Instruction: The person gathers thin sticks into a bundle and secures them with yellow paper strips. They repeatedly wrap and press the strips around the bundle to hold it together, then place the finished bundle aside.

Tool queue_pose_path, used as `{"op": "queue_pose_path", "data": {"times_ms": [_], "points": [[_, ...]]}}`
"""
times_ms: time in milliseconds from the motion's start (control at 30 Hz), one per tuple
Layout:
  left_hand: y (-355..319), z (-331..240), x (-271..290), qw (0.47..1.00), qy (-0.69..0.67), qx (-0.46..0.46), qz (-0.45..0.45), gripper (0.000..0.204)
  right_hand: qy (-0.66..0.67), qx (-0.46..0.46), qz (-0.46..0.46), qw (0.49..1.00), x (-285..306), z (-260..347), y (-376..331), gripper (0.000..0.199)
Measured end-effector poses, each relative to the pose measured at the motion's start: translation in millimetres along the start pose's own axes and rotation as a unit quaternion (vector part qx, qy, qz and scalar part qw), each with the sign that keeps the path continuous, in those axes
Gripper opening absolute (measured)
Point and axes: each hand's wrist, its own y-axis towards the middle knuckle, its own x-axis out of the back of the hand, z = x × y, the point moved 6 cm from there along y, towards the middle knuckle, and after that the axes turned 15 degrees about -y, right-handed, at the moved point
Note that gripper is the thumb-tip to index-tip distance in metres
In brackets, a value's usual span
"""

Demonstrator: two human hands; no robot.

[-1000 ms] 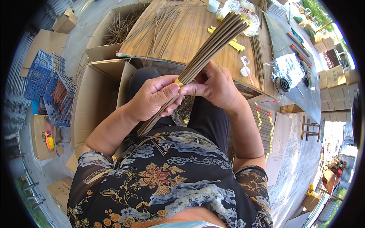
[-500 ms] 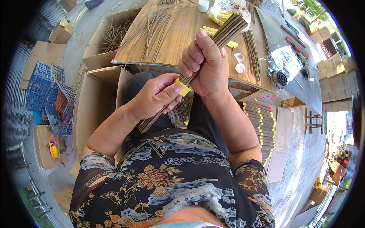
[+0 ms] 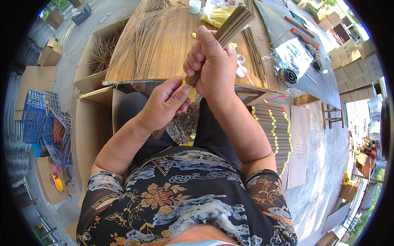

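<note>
Left hand (image 3: 164,100), right hand (image 3: 213,67): both closed on stick bundle (image 3: 234,26)

Right hand grips farther up; left pinches nearer, at yellow strip (image 3: 192,93). Bundle slants above lap (image 3: 214,133), far end rightward, near wooden table (image 3: 176,57).

left grip (image 3: 166,99): mid-frame, curled closed | right grip (image 3: 216,70): upper centre, wrapped closed, thumb (image 3: 207,39) uppermost | forearms (image 3: 246,129): slanting up and inward

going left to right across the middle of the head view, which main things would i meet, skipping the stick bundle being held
Blue plastic mesh crates, large open brown cardboard box, left hand, right hand, long brown stick bundles with yellow bands, flat brown cardboard sheet, dark brown wooden frame with rungs.
</note>
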Motion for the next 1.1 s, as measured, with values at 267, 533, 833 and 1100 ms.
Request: {"op": "queue_pose_path", "data": {"times_ms": [267,533,833,1100], "points": [[40.4,-3.2,21.2,0.992,-0.093,-0.075,-0.051,0.020,-0.546,0.085,-0.100,0.828,109.5,25.3,21.9,0.043],[93.0,6.5,35.1,0.975,-0.212,-0.065,-0.004,0.025,-0.815,-0.122,-0.135,0.550,235.4,-27.3,-4.0,0.042],[118.0,25.0,56.5,0.957,-0.288,-0.044,0.002,0.026,-0.465,-0.150,-0.180,0.854,214.6,-23.3,-6.5,0.014],[107.5,29.2,77.2,0.913,-0.407,-0.022,-0.024,0.038,-0.235,-0.159,-0.022,0.959,99.5,-45.2,-7.7,0.015]]}}
